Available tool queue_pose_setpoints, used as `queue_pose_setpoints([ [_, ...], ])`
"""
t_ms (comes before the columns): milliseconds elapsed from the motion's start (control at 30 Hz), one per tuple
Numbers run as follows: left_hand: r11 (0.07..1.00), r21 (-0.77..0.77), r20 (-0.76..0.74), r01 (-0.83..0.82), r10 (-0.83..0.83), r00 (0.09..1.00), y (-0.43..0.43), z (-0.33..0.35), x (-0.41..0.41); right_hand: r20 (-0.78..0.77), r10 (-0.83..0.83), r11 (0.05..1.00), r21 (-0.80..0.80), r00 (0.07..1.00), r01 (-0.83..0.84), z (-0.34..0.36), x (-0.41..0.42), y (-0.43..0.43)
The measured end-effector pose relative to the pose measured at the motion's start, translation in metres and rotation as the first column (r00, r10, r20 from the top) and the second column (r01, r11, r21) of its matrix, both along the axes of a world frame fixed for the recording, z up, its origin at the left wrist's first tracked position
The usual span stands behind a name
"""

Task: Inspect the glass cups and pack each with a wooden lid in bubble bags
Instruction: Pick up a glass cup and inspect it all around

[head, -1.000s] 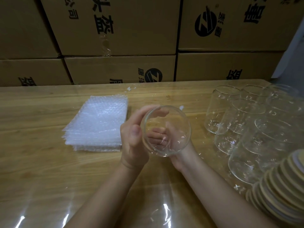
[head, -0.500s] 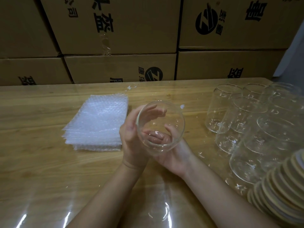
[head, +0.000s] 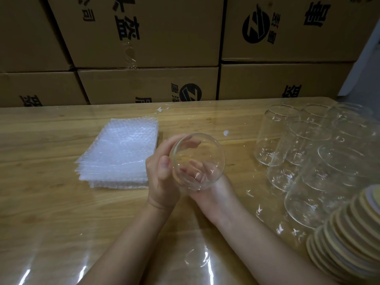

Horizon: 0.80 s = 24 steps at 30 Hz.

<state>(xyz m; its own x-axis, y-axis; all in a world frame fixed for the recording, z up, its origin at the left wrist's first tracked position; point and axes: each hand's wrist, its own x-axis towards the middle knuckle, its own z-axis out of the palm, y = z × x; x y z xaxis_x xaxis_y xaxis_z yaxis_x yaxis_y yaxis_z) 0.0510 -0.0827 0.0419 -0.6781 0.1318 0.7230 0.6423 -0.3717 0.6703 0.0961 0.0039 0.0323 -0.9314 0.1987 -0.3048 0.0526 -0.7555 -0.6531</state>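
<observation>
Glass cup point(head: 197, 161) was held off the table point(head: 41, 202), tilted, mouth toward the camera. Left hand point(head: 162, 173) gripped the rim, thumb on the near side and fingers curled round the far side. Right hand point(head: 209, 196) cradled the underside, its fingers wrapped on the wall and seen through the glass. Bubble bags point(head: 119, 153) lay stacked just left of the left fingers. Spare cups point(head: 308, 153) stood well right of the right fingers, with wooden lids point(head: 345, 233) nearer the camera.
</observation>
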Motion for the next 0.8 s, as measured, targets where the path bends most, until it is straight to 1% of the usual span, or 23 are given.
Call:
queue_pose_setpoints([
  [67, 1.0, 0.006, 0.016, -0.008, 0.007, 1.0, 0.003, -0.002, 0.003, -0.071, -0.08, 0.997, 0.002, 0.994, 0.081, -0.003, 0.0, -0.002],
  [133, 1.0, 0.011, 0.043, -0.008, 0.008, 0.999, 0.008, -0.005, 0.006, -0.113, -0.154, 0.985, 0.06, 0.982, 0.161, -0.008, -0.001, -0.001],
  [167, 1.0, 0.016, 0.08, 0.001, -0.002, 0.997, 0.01, -0.006, 0.007, -0.129, -0.184, 0.976, 0.092, 0.975, 0.196, -0.01, -0.001, 0.0],
  [233, 0.998, 0.045, 0.176, 0.041, -0.048, 0.983, 0.012, -0.005, 0.009, -0.169, -0.207, 0.957, 0.172, 0.964, 0.235, -0.013, 0.0, 0.002],
  [333, 0.998, 0.049, 0.236, 0.028, -0.039, 0.971, 0.015, -0.002, 0.012, -0.245, -0.2, 0.904, 0.326, 0.949, 0.275, -0.011, -0.001, 0.003],
  [400, 0.996, 0.087, 0.293, 0.037, -0.061, 0.954, 0.016, 0.002, 0.014, -0.363, -0.172, 0.828, 0.45, 0.916, 0.334, -0.012, 0.0, 0.003],
  [467, 0.992, 0.123, 0.338, 0.011, -0.052, 0.94, 0.016, 0.003, 0.012, -0.502, -0.068, 0.708, 0.585, 0.862, 0.396, -0.018, 0.001, 0.004],
  [500, 0.99, 0.139, 0.367, -0.006, -0.046, 0.929, 0.015, 0.003, 0.009, -0.538, -0.001, 0.638, 0.649, 0.843, 0.415, -0.022, 0.002, 0.005],
  [567, 0.99, 0.139, 0.39, -0.015, -0.041, 0.92, 0.014, 0.001, 0.005, -0.53, 0.099, 0.501, 0.758, 0.842, 0.418, -0.028, 0.002, 0.008],
  [633, 0.997, 0.071, 0.342, -0.001, -0.023, 0.94, 0.014, -0.001, 0.003, -0.493, 0.13, 0.368, 0.83, 0.86, 0.42, -0.035, -0.002, 0.017],
  [667, 0.999, 0.035, 0.319, 0.007, -0.018, 0.948, 0.015, -0.004, 0.003, -0.472, 0.14, 0.319, 0.854, 0.87, 0.412, -0.038, -0.004, 0.022],
  [733, 0.999, -0.041, 0.292, 0.015, -0.003, 0.956, 0.016, -0.009, 0.003, -0.427, 0.148, 0.278, 0.884, 0.892, 0.377, -0.043, -0.005, 0.031],
  [800, 0.99, -0.138, 0.256, 0.008, 0.028, 0.966, 0.015, -0.015, 0.0, -0.393, 0.126, 0.273, 0.897, 0.911, 0.349, -0.045, -0.005, 0.035],
])
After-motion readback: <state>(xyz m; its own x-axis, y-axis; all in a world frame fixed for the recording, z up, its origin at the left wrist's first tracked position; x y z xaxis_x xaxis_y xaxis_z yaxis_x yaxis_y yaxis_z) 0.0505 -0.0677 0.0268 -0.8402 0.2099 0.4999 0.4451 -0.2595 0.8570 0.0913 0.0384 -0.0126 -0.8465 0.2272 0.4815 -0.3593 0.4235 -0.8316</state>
